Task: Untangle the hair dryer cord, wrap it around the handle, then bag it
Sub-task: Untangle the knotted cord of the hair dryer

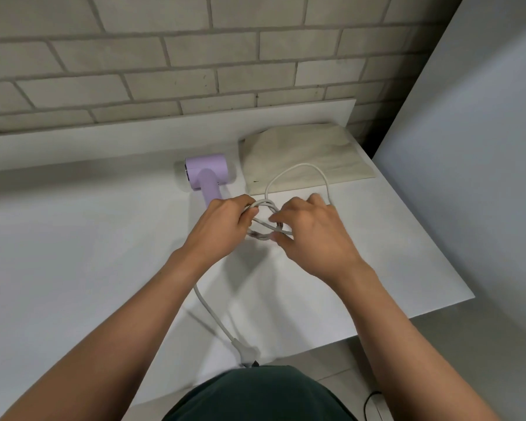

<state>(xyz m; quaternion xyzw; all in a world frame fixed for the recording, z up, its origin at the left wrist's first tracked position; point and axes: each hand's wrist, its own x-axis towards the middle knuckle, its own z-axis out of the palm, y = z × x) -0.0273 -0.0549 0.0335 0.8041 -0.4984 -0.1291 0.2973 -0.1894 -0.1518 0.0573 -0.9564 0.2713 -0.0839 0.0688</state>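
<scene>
Nearby, bag (301,153) under cord (298,168) loop.

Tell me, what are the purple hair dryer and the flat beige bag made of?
The purple hair dryer looks like smooth matte plastic: even colour, rounded moulded shape, soft sheen. The flat beige bag looks like cloth, perhaps cotton: it lies limp with soft creases and no shine.

Both bare forearms reach forward and converge. The left hand (222,229) sits knuckles-up, its fingers (249,212) curled closed around the cord (298,170). The right hand (313,235) faces it close by, palm down, thumb and forefinger pinching the same tangle.
</scene>
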